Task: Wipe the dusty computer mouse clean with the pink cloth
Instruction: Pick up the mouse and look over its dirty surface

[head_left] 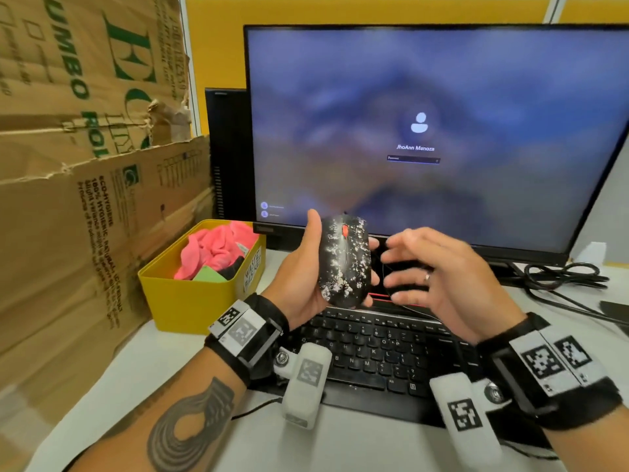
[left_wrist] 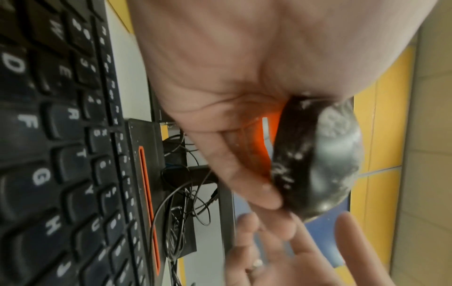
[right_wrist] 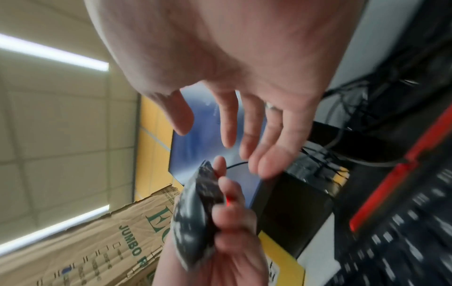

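A black computer mouse (head_left: 344, 260) speckled with white dust, with a red scroll wheel, is lifted above the keyboard in front of the monitor. My left hand (head_left: 308, 270) grips it from below, thumb on its left side and fingers curled round its right side. In the left wrist view the mouse (left_wrist: 315, 160) sits against my palm. The right wrist view shows the mouse (right_wrist: 195, 212) held by the left hand. My right hand (head_left: 432, 267) hovers just right of the mouse with fingers spread and holds nothing. The pink cloth (head_left: 214, 250) lies crumpled in a yellow box (head_left: 190, 301) to the left.
A black keyboard (head_left: 384, 349) lies under my hands on the white desk. The monitor (head_left: 435, 131) stands behind, showing a login screen. Torn cardboard (head_left: 85, 165) leans along the left. Black cables (head_left: 565, 277) coil at the right by the monitor stand.
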Available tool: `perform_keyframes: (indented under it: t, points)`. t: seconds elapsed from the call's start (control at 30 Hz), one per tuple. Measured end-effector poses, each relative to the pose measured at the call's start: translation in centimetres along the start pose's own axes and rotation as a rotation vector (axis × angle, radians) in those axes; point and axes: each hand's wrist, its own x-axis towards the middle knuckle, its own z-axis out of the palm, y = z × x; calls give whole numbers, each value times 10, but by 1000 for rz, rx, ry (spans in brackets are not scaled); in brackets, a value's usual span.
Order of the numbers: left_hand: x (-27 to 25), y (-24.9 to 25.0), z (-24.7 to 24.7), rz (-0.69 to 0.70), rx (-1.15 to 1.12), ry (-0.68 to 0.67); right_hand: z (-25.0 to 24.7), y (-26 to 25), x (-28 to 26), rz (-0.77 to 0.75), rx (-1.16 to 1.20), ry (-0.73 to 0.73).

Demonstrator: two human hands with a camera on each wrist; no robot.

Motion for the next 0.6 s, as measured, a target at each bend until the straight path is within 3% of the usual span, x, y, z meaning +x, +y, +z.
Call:
perform_keyframes:
  t: [0.1,0.2,0.3,0.4,0.6]
  points:
    - [4,-5,4,50,-8,64,2,7,-10,216,114,-184]
    - [7,-11,12,127,-3,109,6,7,-14,332,251,-267]
    - [8,-20,16,196,117,152,9,7,-12,363,423,-269]
    - [13,-32,8,317,422,178,9,11,-10,368,558,-284]
    - [14,-32,4,233,538,149,3,19,-5,385,611,-265]
